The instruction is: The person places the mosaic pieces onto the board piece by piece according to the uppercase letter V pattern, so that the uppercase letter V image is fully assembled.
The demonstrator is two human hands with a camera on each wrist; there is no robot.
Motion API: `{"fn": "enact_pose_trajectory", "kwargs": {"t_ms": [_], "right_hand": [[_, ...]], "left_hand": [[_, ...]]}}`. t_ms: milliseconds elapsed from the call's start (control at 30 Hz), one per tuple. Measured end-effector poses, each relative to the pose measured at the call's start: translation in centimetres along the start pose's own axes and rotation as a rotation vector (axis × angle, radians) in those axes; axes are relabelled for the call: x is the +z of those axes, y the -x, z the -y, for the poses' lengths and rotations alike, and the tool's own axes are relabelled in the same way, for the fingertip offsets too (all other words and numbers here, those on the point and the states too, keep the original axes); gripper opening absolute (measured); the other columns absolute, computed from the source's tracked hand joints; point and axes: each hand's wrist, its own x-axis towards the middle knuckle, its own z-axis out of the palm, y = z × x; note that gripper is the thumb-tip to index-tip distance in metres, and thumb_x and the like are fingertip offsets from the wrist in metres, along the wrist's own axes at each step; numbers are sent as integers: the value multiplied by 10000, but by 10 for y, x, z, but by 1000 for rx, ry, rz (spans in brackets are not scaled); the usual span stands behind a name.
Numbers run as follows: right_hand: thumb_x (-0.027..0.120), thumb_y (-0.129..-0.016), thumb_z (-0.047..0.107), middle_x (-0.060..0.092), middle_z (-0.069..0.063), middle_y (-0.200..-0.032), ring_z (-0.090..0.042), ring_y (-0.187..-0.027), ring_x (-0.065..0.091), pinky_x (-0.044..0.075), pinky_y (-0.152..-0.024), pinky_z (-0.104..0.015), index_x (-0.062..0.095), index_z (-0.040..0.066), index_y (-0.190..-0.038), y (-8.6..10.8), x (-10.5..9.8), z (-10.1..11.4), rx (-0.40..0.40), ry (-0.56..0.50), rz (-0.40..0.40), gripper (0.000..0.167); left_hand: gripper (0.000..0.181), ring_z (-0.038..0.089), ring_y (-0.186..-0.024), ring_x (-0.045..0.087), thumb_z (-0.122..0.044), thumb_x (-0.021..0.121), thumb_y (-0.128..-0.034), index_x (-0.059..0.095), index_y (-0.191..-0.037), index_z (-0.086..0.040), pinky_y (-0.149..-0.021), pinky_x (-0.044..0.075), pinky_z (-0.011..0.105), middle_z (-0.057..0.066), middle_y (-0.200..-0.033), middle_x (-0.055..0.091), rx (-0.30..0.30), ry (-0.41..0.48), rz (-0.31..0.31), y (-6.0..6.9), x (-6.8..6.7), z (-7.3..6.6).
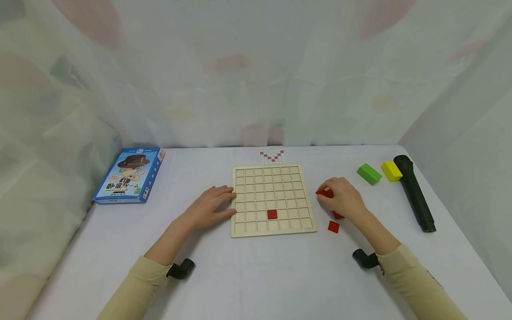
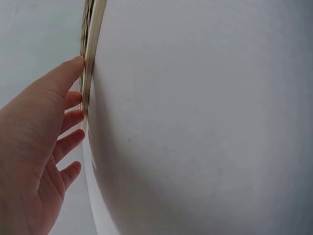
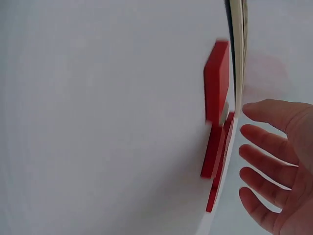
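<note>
Right up close, two pale sleeves reach in over the white table, each with a black camera mount at the wrist. Just past the right wrist lies a loose red tile on the cloth, and there's a second red tile behind it, half tucked out of sight beneath the right hand. Over to the board, square in the middle, and one placed tile, also red, sits in its grid, a little in from the near edge. The left hand is open, fingers spread, fingertips touching the board's left edge. On the other side, the right hand is open too, thumb and fingers parted with nothing between them in the wrist view, hovering at the third red tile, beside the board's right edge. Further right, a black stick slants across the table, its wider far end beside a yellow block, and a green block lies just left of that. Far left, a blue box shows a cartoon figure in a hat. Behind the board, a small card carries a red V of squares, and at the very back hangs a patterned curtain.
</note>
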Motion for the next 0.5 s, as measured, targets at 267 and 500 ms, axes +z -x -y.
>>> {"fn": "enact_pose_trajectory", "kwargs": {"t_ms": [267,500], "right_hand": [[768,-843,238,619,-162,-1176,-361,-1132,489,506,-854,-486,709,54,-1013,-4,-6,-13,46,33,34,258],[758,-847,190,621,-156,-1179,-356,-1160,474,491,-902,-501,706,54,-1033,-6,-1,-13,44,-15,47,236]], "left_hand": [[533,336,-1387,362,-419,633,-943,579,-1343,-72,-1169,210,515,137,-1461,467,-2,-4,2,0,1,1],[533,332,-1386,365,-422,633,-942,579,-1345,-76,-1170,211,512,131,-1461,470,-1,1,-1,0,1,1]]}}
